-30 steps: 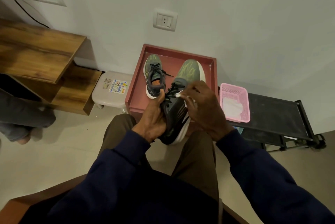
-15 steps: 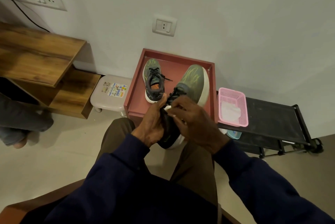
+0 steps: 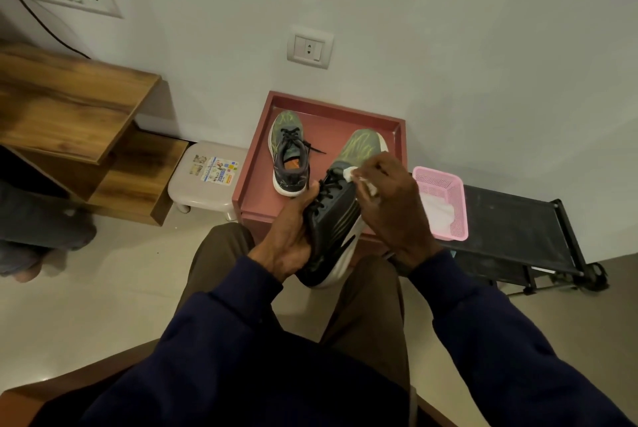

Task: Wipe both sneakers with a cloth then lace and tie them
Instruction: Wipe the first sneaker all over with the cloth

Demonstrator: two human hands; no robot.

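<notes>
Now right hand (image 3: 390,205) slid cloth (image 3: 350,173) toeward on sneaker (image 3: 333,229); left hand (image 3: 290,240) grips.

We see a dark navy top (image 3: 276,392) filling the frame toward 6 o'clock, plain and matte. Its left sleeve (image 3: 214,333) comes in from 7 o'clock and its right sleeve (image 3: 511,340) from 5 o'clock. Both are long, loose and creased, and end in plain cuffs at the wrists. Past the cuffs, the left hand (image 3: 290,247) and right hand (image 3: 390,205) are bare. Between the sleeves, toward 12 o'clock, we see plain olive-brown trousers (image 3: 214,254).
</notes>
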